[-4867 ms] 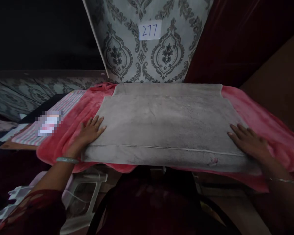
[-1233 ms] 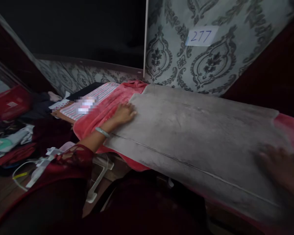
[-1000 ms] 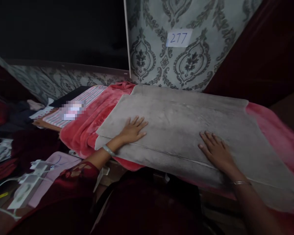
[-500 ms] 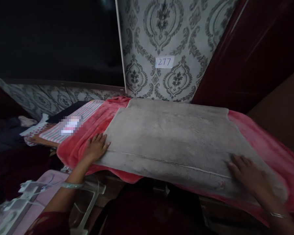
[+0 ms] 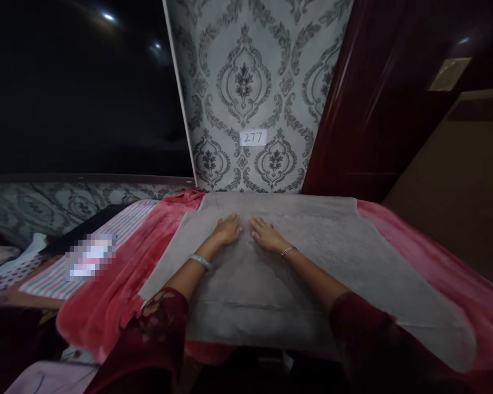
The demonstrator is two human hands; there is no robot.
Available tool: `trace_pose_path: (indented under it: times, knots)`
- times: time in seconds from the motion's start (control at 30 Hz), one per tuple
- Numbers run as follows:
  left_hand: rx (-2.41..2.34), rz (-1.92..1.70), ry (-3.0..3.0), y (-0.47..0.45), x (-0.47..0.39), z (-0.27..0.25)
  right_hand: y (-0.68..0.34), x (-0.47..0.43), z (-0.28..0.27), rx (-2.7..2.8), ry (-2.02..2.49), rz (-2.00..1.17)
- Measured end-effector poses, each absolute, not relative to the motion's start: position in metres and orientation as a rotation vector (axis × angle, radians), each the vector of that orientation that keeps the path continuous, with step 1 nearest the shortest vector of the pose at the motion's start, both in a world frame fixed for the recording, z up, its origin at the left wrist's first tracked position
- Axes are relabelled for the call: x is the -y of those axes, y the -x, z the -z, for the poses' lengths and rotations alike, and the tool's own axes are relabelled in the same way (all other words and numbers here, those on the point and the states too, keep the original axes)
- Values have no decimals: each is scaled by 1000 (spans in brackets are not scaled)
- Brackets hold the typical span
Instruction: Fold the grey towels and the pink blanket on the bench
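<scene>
A grey plush cloth (image 5: 320, 262), folded over along its far part, lies spread on a red fleece blanket (image 5: 119, 273). My left hand (image 5: 229, 229) rests palm down on the grey cloth near its far edge, fingers stretched out. Close beside it my right hand (image 5: 267, 234) also lies flat on the cloth, its fingers extended. A narrow gap separates the two hands, and neither holds anything. A crease runs across the near part of the cloth, and the red blanket shows at both sides and under the near edge.
On the left lies a striped cloth (image 5: 127, 230) with a blurred-out item on it. A large dark screen (image 5: 78, 93) stands behind. The patterned wall (image 5: 246, 82) bears a paper marked 277 (image 5: 253, 137). A dark red glossy panel (image 5: 353, 120) rises at the right.
Both hands have moved from the near left and right sides of the grey cloth to its far middle, and now lie close together. The view has tilted up.
</scene>
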State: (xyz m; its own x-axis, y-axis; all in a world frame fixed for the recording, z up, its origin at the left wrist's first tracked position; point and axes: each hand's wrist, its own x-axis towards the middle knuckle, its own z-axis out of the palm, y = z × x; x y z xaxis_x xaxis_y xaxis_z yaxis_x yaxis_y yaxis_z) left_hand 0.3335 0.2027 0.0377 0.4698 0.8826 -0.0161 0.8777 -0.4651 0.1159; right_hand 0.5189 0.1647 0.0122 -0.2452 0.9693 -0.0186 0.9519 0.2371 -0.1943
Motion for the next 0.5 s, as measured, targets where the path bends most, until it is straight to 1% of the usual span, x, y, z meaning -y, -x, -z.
trace_pose_path:
  times: [0.1, 0.3, 0.4, 0.5]
  knots:
    - [-1562, -111, -2634, -352, -225, -30, -519, -190, -3, 2362, 1879, -201]
    - [-1576, -156, -2663, -373, -238, 13, -538, -213, 24, 2424, 1779, -161]
    - [-1577, -137, -2666, -364, -245, 20, -579, -220, 26, 2420, 1821, -140]
    - [-1591, -48, -2689, -335, -262, 18, -645, -220, 23, 2302, 2052, -119]
